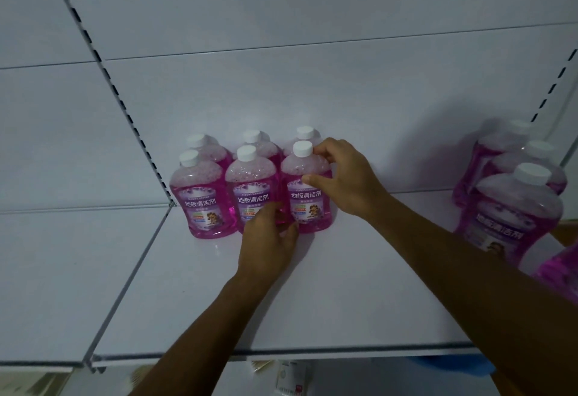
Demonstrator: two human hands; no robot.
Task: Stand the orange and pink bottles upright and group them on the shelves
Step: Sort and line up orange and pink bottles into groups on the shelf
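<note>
Several pink bottles with white caps stand upright in two rows at the back left of the white shelf (312,302). My right hand (344,176) grips the shoulder and neck of the front right pink bottle (308,201) of that group. My left hand (269,239) holds the base of the same bottle, between it and the front middle bottle (250,189). The front left bottle (200,198) stands untouched. No orange bottle is in view.
A second cluster of upright pink bottles (513,208) stands at the shelf's right end, one of them cut off by the frame edge. A slotted upright (125,108) marks the left bay border. Items on a lower shelf (287,377) show below the front edge.
</note>
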